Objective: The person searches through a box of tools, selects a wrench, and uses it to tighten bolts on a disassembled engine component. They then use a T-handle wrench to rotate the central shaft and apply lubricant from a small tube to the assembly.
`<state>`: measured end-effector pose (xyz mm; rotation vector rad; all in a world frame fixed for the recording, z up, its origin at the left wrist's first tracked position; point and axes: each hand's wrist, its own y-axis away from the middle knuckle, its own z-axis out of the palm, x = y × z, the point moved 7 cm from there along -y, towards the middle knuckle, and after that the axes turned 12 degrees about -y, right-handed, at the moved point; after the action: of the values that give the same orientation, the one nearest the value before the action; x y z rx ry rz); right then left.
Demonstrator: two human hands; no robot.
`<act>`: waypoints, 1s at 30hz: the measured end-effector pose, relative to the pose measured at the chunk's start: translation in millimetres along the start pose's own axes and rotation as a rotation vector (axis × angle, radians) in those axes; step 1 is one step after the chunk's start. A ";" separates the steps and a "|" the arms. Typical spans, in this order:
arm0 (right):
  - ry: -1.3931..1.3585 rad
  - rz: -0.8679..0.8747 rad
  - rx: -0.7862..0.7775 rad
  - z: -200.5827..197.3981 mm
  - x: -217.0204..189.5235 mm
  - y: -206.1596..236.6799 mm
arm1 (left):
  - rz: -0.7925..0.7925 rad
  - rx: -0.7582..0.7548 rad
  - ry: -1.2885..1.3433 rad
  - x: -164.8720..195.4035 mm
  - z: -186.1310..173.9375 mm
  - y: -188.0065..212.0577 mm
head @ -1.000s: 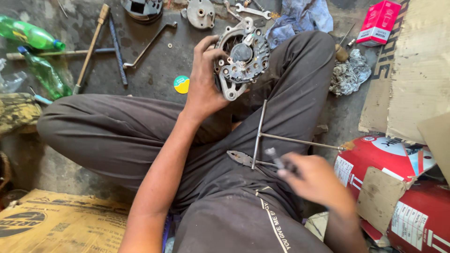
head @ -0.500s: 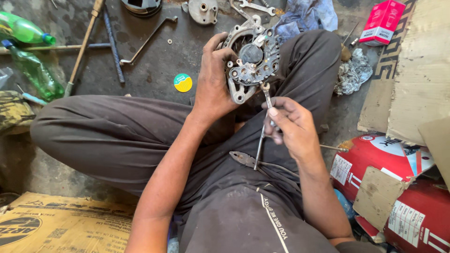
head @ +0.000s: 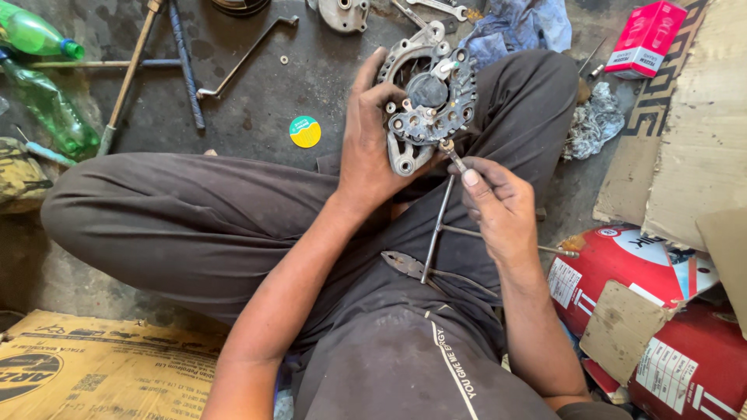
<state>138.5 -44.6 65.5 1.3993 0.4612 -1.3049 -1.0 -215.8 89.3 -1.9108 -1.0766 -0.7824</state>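
So compared to a second ago, the right hand [head: 498, 206] has come up off the lap, where it was just a blur down by the pliers [head: 408, 266], and now sits right under the metal alternator housing [head: 426, 101], and the housing itself looks to be in about the same spot, up over the right knee. Going left to right: green plastic bottles [head: 43, 93] are cut off at the left edge, a cardboard sheet [head: 85, 365] runs out of the bottom corner, and a few long rods and a bent wrench [head: 245, 56] lie on the concrete floor [head: 257, 93] next to a small round yellow-green sticker [head: 305, 131]. The left hand [head: 369, 148] is clamped on the housing, thumb up the left side, fingers wrapped behind so you can't really see them. The right hand is pinched shut on a thin tool [head: 455, 159] whose tip touches a terminal at the housing's lower edge; can't tell what kind of tip it is, too small. A T-shaped metal rod [head: 436, 229] rests on the lap, partly hidden behind that hand. Far right there's a red box [head: 646, 39], crumpled foil [head: 595, 120] and red cans [head: 669, 311] half covered by cardboard scraps.
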 end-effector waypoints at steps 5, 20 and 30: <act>0.290 0.022 -0.203 -22.5 -33.8 -44.5 | 0.014 0.015 0.119 -8.2 5.7 -0.3; -0.002 0.156 -0.151 -24.4 -18.6 -15.5 | 0.010 -0.004 0.093 -9.8 11.3 0.5; -0.193 0.084 -0.027 30.5 3.6 11.4 | -0.004 -0.031 0.110 -15.4 15.7 3.6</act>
<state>135.9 -76.1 74.1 1.2426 0.2861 -1.3450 -2.7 -209.5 68.0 -1.8687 -1.0064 -0.9006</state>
